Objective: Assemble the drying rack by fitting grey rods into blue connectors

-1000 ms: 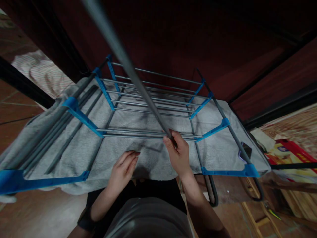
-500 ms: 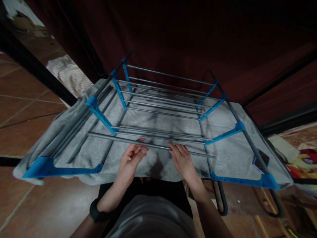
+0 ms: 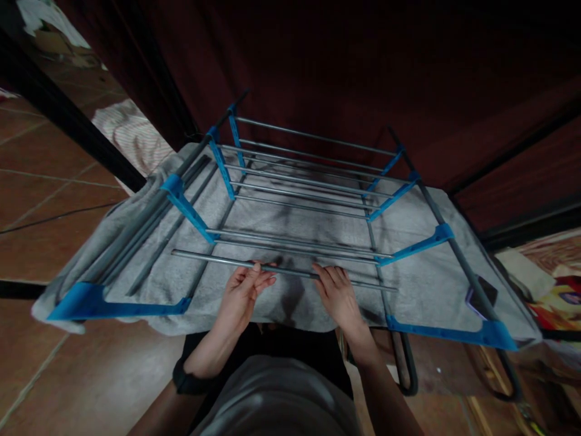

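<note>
A loose grey metal rod (image 3: 204, 259) lies crosswise just above a grey towel (image 3: 281, 297). My left hand (image 3: 244, 290) pinches the rod near its middle. My right hand (image 3: 338, 293) has its fingers curled round the rod further right. Beyond the rod stands a partly built rack (image 3: 308, 194) of grey rods with blue plastic end pieces (image 3: 188, 212). More grey poles (image 3: 136, 236) lie along the towel's left side.
A long blue bracket (image 3: 113, 306) lies at the towel's near left and another blue bracket (image 3: 449, 330) at the near right. A dark phone (image 3: 480, 295) rests on the right pole. Tiled floor is on the left, dark wooden panels behind, clutter at the far right.
One second ago my right hand held the rod upright and alone. The rod has since been laid level, and my left hand has taken hold of it too.
</note>
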### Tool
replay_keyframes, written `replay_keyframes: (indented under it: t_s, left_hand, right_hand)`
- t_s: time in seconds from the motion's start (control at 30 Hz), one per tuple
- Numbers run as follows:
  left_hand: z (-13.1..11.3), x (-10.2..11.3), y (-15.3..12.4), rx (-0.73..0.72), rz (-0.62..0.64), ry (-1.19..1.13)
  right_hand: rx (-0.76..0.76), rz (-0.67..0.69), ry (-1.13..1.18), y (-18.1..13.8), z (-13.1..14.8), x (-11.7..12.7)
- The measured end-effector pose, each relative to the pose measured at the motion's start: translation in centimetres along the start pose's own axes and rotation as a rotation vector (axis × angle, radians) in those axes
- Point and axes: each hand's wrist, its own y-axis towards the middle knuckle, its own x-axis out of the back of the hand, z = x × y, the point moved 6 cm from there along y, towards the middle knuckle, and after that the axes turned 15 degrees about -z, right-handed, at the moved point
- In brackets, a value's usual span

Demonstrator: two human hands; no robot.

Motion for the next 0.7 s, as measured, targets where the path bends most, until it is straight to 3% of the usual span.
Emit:
replay_keyframes:
  t_s: [0.1, 0.23, 0.43, 0.57, 0.7]
  left_hand:
    - [-0.4, 0.9, 0.7, -0.023, -0.05, -0.001]
    - [-0.8, 2.2, 2.2, -0.048, -0.15, -0.008]
    - [-0.4, 3.0, 3.4, 0.031, -0.219, 0.032]
    - [0.0, 2.8, 3.0, 0.149, -0.296, -0.007]
    - [0.0, 2.1, 2.3, 0.209, -0.346, -0.008]
  right_hand:
    - [-0.06, -0.081, -0.026, -0.1, -1.2, 0.7]
    - [-0.202, -0.298, -0.072, -0.3, -3.7, 2.5]
    - [-0.418, -0.579, -0.075, -1.4, -6.6, 4.8]
    - [-0.662, -0.763, 0.13, -2.8, -8.9, 5.0]
    - [-1.009, -0.814, 0.594, -3.4, -11.1, 3.5]
